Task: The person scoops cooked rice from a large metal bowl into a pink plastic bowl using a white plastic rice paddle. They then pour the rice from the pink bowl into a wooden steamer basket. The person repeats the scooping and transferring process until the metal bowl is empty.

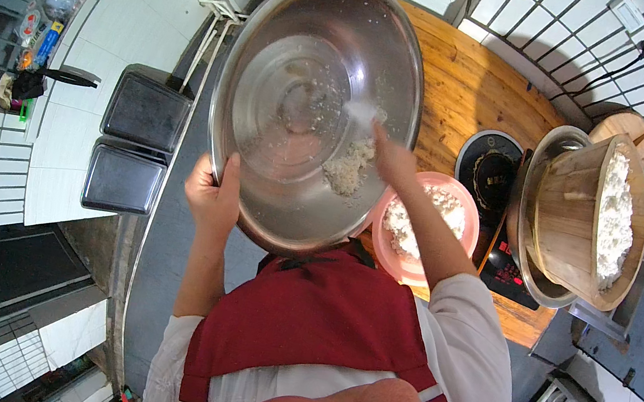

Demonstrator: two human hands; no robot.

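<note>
A large stainless steel basin (258, 203) is tilted up in front of my chest. My left hand (215, 187) grips its rim at the lower left, thumb on the inside. Inside the basin, my right hand (393, 157) holds a pale, motion-blurred utensil (361, 111), possibly a rice paddle, against the right wall. A clump of cooked rice (347, 170) sticks to the wall just below it, and loose grains dot the bottom. Beneath my right forearm stands a pink plastic bowl (471, 215) with white rice (444, 208) in it, partly hidden by the arm.
A wooden rice steamer (568, 202) full of rice leans in a steel pan (522, 233) on the right. Beside it, a black round cooktop (488, 170) lies on the wooden table (453, 89). Two dark trays (147, 110) stand at left. A cord (607, 76) hangs on the tiled wall.
</note>
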